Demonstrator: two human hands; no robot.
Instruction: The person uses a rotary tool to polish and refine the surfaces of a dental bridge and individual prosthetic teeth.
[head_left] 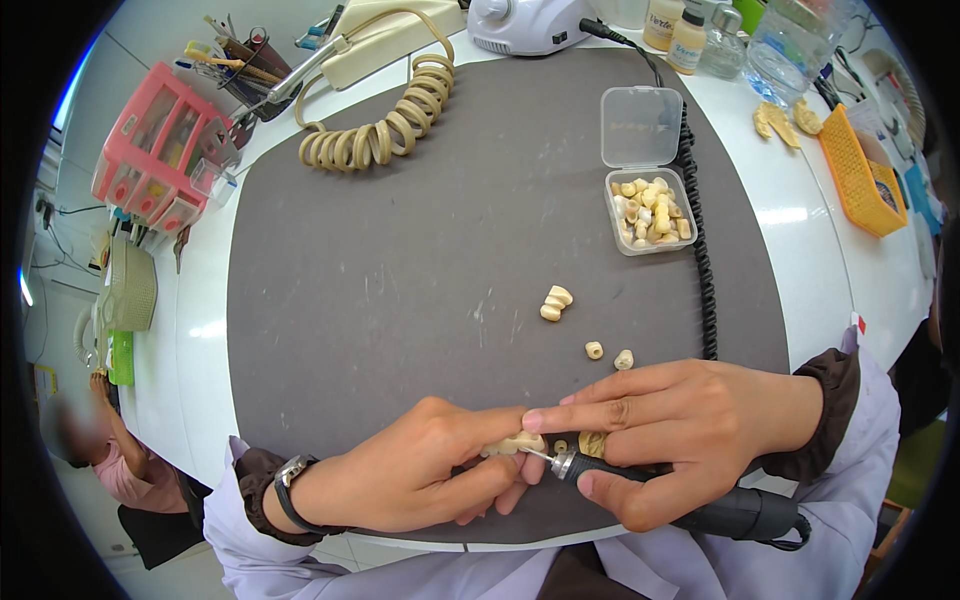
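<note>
So, lower middle of the frame: left hand [430, 465] pinches a cream, bumpy, tooth-shaped piece [512, 443]; right hand [690, 430] curls round a chunky black cylindrical rotary handpiece [745, 512], fingertips meeting the left's, probably to keep its thin metal bit [539, 455] steady.

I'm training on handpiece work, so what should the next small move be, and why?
Probably a light stroke of the thin bit along the cream dental piece. The left hand holds that piece, while the right hand holds the black handpiece with its bit right at it; whether they touch is unclear.
</note>
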